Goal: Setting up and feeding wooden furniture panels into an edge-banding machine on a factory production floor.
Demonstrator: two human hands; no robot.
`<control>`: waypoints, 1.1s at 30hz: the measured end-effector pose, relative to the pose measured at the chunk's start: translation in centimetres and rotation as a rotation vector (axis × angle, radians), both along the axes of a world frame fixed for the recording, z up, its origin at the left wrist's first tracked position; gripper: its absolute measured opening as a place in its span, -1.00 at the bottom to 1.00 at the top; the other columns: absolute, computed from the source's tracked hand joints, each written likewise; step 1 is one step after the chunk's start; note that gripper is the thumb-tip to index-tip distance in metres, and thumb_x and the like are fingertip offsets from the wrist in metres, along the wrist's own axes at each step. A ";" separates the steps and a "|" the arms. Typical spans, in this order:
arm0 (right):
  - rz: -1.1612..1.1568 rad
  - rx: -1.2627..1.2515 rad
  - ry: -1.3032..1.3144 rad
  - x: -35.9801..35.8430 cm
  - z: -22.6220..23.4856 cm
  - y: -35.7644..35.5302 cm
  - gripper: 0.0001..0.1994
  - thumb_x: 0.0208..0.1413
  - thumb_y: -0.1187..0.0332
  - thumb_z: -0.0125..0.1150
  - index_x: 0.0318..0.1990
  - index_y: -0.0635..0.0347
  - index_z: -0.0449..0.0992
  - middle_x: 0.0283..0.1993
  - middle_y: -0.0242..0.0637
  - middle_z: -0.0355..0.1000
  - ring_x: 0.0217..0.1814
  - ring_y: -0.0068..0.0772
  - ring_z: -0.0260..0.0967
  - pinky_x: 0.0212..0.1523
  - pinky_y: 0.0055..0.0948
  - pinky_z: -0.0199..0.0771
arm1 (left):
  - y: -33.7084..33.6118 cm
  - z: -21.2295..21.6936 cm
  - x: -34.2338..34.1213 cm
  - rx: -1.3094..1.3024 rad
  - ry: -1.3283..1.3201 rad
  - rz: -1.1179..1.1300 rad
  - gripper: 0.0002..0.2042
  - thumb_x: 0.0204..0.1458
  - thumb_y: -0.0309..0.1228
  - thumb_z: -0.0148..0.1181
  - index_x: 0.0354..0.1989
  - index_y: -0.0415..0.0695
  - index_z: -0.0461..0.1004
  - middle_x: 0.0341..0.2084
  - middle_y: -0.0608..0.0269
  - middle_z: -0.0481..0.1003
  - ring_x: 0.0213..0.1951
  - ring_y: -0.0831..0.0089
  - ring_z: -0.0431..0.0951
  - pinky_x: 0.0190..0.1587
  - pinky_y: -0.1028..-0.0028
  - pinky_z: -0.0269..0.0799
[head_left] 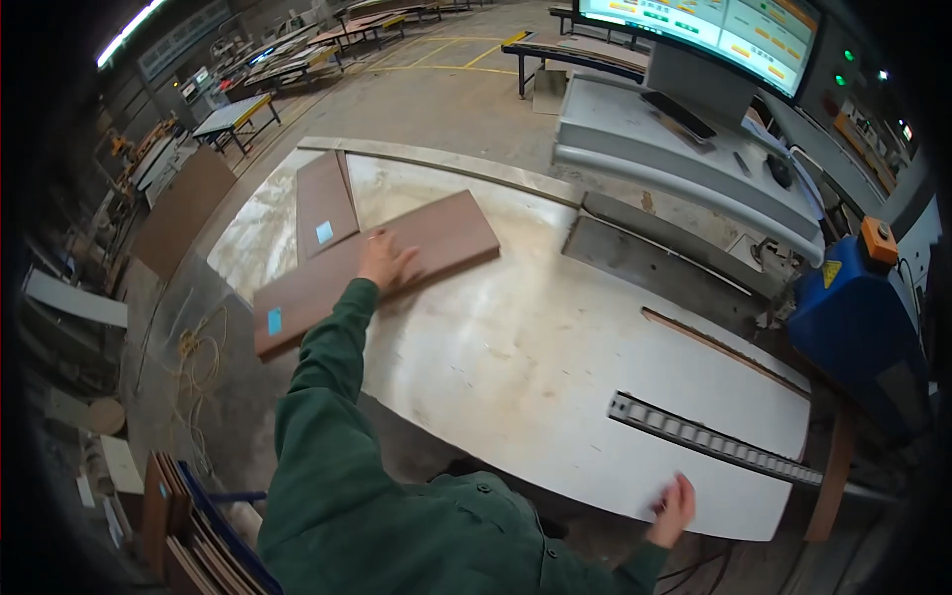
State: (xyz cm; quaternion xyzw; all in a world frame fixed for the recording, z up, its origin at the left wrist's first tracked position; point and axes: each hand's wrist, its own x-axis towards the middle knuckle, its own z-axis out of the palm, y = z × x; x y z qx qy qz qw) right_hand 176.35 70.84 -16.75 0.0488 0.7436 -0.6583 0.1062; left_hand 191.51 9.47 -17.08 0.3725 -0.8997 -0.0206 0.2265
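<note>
A long brown board with a small blue label at its near-left end lies slanted across the white worktable, its left end reaching past the table edge. My left hand lies on top of this board, fingers spread, not wrapped round it. Partly under or behind the board is another brown panel, also with a blue label. Near the table's front edge hovers my right hand, slightly blurred, its fingers loosely apart and nothing seen in them. The nearest thing to it is a dark roller strip.
A metal fence and a thin brown strip lie on the right side, beside a blue machine housing. Beyond stands a grey console with a screen. Brown panels stand at lower left.
</note>
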 end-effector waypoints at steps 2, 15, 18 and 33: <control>0.419 -0.088 -0.087 1.9 1.3 -9.8 -0.77 0.03 0.39 -0.02 -0.15 0.26 0.37 -0.54 -0.41 0.27 -0.62 -0.69 0.15 -0.63 -0.69 0.21 | -6.4 -1.0 5.0 -0.004 -0.138 0.132 -0.38 -0.15 0.07 0.05 -0.07 -0.24 0.29 -0.06 -0.14 0.23 -0.01 0.01 0.21 0.05 0.22 0.11; 0.864 -0.096 -0.744 12.4 -4.3 -47.5 -0.68 0.00 0.23 0.08 -0.13 0.20 0.29 -0.25 -0.34 0.34 -0.31 -0.50 0.31 -0.30 -0.43 0.36 | -8.0 0.8 10.5 0.069 -0.256 0.101 -0.39 -0.31 0.18 0.13 -0.32 -0.18 0.38 -0.25 0.01 0.31 -0.14 0.14 0.31 -0.16 0.25 0.27; 0.767 0.036 -0.524 14.3 -5.5 -48.8 -0.64 -0.02 0.25 0.11 -0.12 0.24 0.28 -0.22 -0.28 0.33 -0.29 -0.40 0.32 -0.29 -0.39 0.38 | -6.1 -0.2 11.9 0.145 -0.220 0.028 -0.43 -0.37 0.16 0.19 -0.48 -0.18 0.34 -0.37 0.04 0.34 -0.25 0.14 0.35 -0.22 0.27 0.25; 0.826 -0.212 -0.493 17.5 5.8 -34.5 -0.68 -0.13 0.33 0.25 -0.21 0.26 0.36 -0.29 -0.32 0.40 -0.32 -0.54 0.35 -0.36 -0.56 0.39 | 7.0 3.5 17.8 0.994 0.392 0.099 -0.60 -0.03 -0.11 0.07 -0.57 -0.27 0.29 -0.69 0.39 0.29 -0.56 0.66 0.25 -0.51 0.55 0.19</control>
